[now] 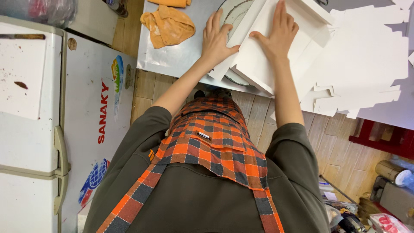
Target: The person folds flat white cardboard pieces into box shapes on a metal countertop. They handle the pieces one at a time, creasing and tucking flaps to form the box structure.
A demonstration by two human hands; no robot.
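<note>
White box: a flat, partly folded cardboard piece lying on the steel desk, at its near edge, under both hands.
Freezer: white chest, far left of the box, beside the desk.
Orange cloth: crumpled on the desk, left of the box.
Left hand: grip spread flat, fingers apart, pressing the box's left edge, clamped on nothing.
Round glass plate: partly hidden beneath the box.
Right hand: grip open, palm down on the box's middle.
Cardboard blanks: white stack, right of the box.
</note>
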